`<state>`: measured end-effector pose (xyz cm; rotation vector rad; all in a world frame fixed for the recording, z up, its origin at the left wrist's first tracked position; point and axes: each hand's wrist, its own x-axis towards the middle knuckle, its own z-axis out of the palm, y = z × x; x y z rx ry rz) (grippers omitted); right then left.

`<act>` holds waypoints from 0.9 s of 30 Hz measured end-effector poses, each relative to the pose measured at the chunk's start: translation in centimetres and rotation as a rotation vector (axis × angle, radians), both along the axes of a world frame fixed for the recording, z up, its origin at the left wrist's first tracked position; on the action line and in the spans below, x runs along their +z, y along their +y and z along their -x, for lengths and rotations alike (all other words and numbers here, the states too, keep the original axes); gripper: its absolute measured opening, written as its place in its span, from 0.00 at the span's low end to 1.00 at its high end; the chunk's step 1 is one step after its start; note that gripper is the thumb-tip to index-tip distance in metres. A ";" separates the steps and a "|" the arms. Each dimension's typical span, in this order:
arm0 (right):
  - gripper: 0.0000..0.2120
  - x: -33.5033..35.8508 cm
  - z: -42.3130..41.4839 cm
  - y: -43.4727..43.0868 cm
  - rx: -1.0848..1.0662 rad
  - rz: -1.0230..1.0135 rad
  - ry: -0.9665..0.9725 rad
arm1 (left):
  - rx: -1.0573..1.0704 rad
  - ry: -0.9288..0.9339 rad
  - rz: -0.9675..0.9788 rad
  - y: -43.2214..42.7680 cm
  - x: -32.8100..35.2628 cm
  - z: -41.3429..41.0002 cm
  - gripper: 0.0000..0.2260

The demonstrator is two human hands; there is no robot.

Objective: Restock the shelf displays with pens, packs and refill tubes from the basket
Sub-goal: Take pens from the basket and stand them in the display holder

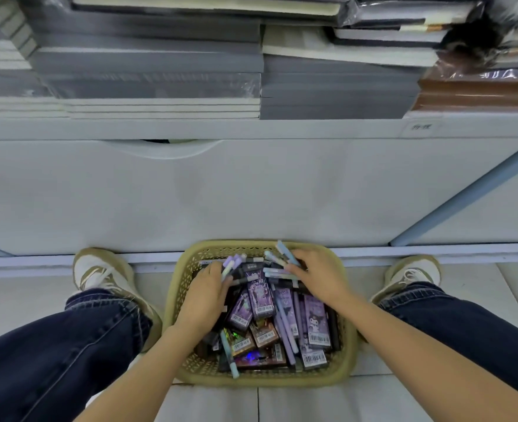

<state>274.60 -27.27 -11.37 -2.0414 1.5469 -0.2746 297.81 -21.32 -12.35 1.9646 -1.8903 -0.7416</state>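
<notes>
Tan plastic basket (172,303), at the lower centre of the frame, is seen heaped with purple packs (260,298). Lilac pens (232,263) are held in the curled grip of the left hand (204,295), pale-blue pens (283,254) in the right hand (315,275); most restocking is judged to remain undone.

A stationery shop is indicated. Stacks of shrink-wrapped grey and white notebooks (148,83) are piled along a long white display shelf (251,129), and a small printed label (421,127) is fixed to its front edge. On the pale tiled floor (312,403) below, a tan perforated plastic basket (178,284) is filled with purple barcoded packs (315,324) and loose pastel pens (285,330).
</notes>
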 end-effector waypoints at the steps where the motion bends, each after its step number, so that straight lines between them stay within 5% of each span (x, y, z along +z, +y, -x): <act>1: 0.06 0.6 0.0 0.0 -0.054 -0.038 -0.072 | 0.032 0.060 0.009 0.0 0.5 0.3 0.06; 3: 0.05 1.7 -0.4 -0.1 -0.180 -0.191 -0.298 | 0.101 0.216 -0.011 0.0 1.7 1.0 0.05; 7: 0.08 3.6 -1.6 0.9 -0.282 -0.429 -0.624 | 0.351 0.808 -0.192 0.1 4.4 3.4 0.10; 10: 0.10 4.5 -2.8 2.0 -0.293 -0.551 -0.855 | 0.381 1.015 -0.276 0.9 6.0 4.8 0.12; 19: 0.13 9.1 -4.0 3.8 -0.294 -0.509 -0.979 | 0.258 0.945 -0.179 2.5 10.1 4.0 0.08; 27: 0.09 16.0 -3.8 3.6 -0.343 -0.236 -1.228 | 0.266 0.950 -0.174 4.2 14.6 2.1 0.19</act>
